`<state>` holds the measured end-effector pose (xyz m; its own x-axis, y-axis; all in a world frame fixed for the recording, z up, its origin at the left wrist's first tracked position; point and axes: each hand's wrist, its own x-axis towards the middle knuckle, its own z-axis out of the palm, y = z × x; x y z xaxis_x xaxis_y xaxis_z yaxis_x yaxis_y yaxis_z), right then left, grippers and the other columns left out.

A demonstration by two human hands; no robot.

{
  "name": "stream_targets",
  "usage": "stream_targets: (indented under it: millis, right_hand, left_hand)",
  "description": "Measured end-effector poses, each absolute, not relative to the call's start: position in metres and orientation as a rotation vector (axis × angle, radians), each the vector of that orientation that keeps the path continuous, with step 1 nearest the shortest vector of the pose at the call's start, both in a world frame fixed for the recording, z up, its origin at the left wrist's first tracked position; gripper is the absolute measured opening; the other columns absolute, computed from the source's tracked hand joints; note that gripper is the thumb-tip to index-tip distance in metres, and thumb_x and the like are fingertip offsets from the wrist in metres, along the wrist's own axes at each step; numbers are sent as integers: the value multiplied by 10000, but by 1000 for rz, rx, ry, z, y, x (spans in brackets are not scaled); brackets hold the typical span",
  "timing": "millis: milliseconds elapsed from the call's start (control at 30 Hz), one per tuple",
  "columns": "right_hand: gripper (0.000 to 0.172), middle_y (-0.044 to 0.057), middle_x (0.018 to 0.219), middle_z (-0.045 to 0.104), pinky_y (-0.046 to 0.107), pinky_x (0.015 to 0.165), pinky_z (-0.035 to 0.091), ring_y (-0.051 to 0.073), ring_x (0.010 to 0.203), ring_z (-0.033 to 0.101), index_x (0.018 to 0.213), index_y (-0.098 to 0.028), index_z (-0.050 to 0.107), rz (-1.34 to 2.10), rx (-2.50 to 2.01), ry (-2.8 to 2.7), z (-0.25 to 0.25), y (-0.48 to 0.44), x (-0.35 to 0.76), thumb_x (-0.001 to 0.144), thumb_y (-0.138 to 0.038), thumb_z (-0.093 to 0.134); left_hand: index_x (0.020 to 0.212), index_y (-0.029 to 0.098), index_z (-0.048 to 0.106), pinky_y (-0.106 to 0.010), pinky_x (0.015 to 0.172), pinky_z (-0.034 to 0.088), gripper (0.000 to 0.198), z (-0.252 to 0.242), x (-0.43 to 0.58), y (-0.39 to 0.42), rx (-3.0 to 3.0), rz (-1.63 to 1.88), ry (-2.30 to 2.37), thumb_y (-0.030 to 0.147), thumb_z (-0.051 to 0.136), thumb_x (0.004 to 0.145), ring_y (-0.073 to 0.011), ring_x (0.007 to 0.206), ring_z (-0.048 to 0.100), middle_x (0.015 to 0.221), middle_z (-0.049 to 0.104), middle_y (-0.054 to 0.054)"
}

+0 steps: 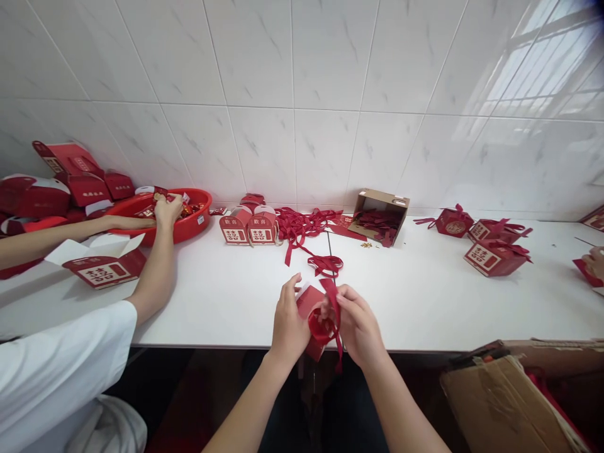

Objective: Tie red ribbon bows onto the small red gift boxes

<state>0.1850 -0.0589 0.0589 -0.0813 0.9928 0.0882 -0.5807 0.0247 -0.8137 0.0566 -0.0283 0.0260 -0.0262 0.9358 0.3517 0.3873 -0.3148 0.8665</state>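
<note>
Near the table's front edge, my left hand (289,321) is wrapped round the left side of a small red box (309,301). My right hand (359,319) is beside it, thumb and fingers closed on a red ribbon (331,294). The ribbon loops at the box's side and one end hangs down past the table edge. Part of the box is hidden behind my hands and the ribbon. Just beyond my hands lies a coil of red ribbon (324,265) on the white table (226,296).
At left, a co-worker's hands reach into a red basin (195,221), near an open red box (106,267). Two red boxes (249,229), a ribbon pile (302,224) and a cardboard box (381,216) stand behind. Tied boxes (495,258) and a hand (595,261) are right.
</note>
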Motion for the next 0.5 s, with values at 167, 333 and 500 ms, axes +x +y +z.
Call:
stream_targets:
  millis: [167,333,500]
  right_hand:
    - [214,-10,659,550,237,593,369,122,597,484,697,-197,485,1607,-715,-824,45,-38,172,761,-341,628]
    - [222,-42,607,487,216,538,318,91,523,407,703,-192,497,1714,-728,-904,46,-36,173,756,-351,644]
    - [236,-47,590,483,214,511,289,84,499,389,698,-187,501,1712,-862,-1036,45,-32,172,757,-375,630]
  left_hand:
    - [1158,218,461,-380,982,433,367,26,52,-33,1164,1446,1042,310,587,826,-220,1158,550,1200,588,-104]
    - [1105,196,505,-366,898,482,402,34,43,-34,829,1405,945,322,659,755,-233,1065,614,1159,630,-102]
    - [1077,187,528,-335,868,486,381,37,42,-34,743,1412,905,284,663,735,-229,1064,611,1141,639,-94]
